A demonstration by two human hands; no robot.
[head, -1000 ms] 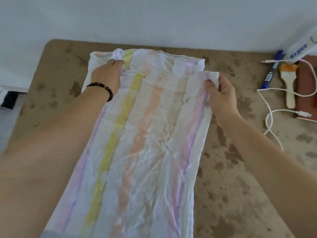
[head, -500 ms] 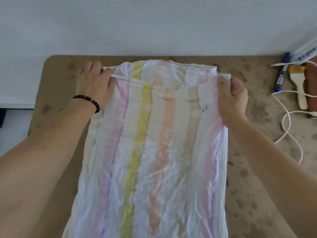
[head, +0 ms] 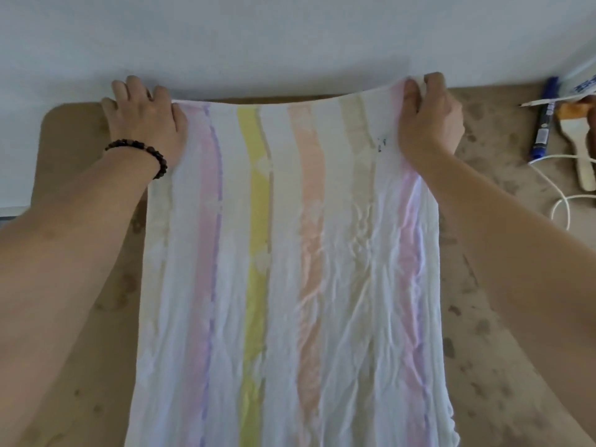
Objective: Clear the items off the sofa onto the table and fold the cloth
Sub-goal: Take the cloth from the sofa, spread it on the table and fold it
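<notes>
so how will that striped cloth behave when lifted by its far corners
The striped cloth looks thin and creased, so it should hang limp and sag between the left hand and right hand. Probably light: corner pinches hold its edge taut. Pushed, it would likely bunch on the table.

The left forearm (head: 80,240) and right forearm (head: 516,240) are bare down to the left hand (head: 143,124) and right hand (head: 429,124), and the left wrist wears a snug bracelet (head: 146,147) of small, round, dark beads.
</notes>
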